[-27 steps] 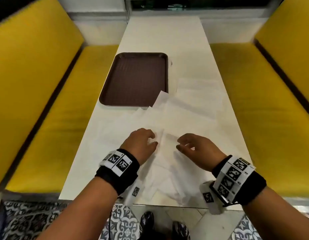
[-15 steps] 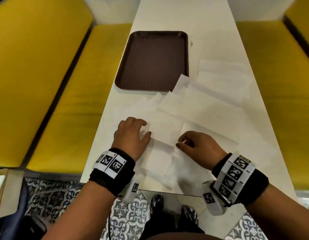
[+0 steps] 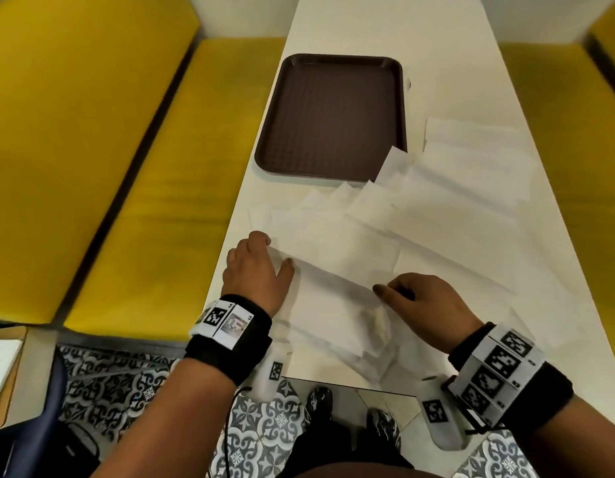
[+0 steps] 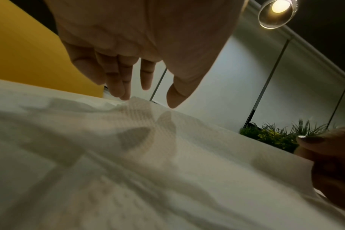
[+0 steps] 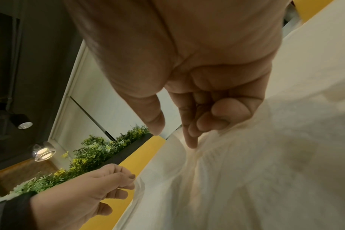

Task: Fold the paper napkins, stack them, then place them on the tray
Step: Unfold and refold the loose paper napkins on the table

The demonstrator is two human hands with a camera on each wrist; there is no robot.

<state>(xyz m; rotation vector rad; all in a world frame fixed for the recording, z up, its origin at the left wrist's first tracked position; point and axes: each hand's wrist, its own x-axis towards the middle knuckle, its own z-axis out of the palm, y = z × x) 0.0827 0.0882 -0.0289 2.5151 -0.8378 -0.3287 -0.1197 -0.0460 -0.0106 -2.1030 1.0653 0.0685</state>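
1. Our left hand (image 3: pixel 256 267) pinches the left end of a white paper napkin (image 3: pixel 337 298) between curled fingers and thumb.
2. Our right hand (image 3: pixel 426 307) pinches its right end, fingers curled.
3. It lies on the white table (image 3: pixel 385 32), among loose napkins (image 3: pixel 471 188), near the empty brown tray (image 3: pixel 330 115).

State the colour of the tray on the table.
Dark brown, with a fine textured grid; the tray shows best in the head view.

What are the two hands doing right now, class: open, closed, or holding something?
Left hand: pinches the left edge of the napkin being folded.
Right hand: fingers curled, pinching the same napkin's right edge.
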